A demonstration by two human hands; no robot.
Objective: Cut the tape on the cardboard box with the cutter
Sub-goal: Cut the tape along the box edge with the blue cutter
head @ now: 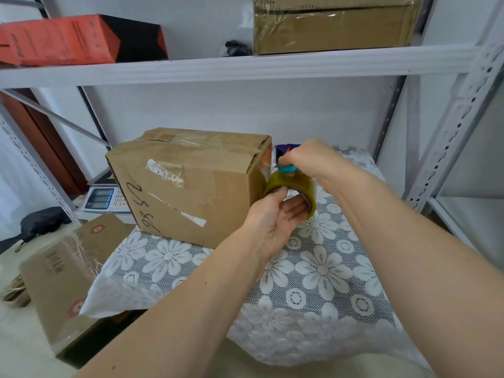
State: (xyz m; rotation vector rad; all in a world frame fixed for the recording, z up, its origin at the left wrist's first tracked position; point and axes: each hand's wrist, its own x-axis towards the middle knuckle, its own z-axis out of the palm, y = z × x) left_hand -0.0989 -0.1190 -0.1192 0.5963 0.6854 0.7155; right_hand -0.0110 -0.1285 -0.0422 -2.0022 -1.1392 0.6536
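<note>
The left hand (275, 219) grips one tape roll (291, 190), thumb on its outer face, fingers inside the core. Just above, the right hand (308, 162) pinches one teal cutter (286, 168) against the roll's top edge. Touching the roll on the left stands one taped box (191, 186), closed, contents hidden, on the lace-covered counter (321, 271). Beyond the left hand sit a scale (105, 199) and one more carton (62, 274), low down. On the shelf (245, 67) above are two boxes: one orange box (60, 39), one brown box (332, 23).
</note>
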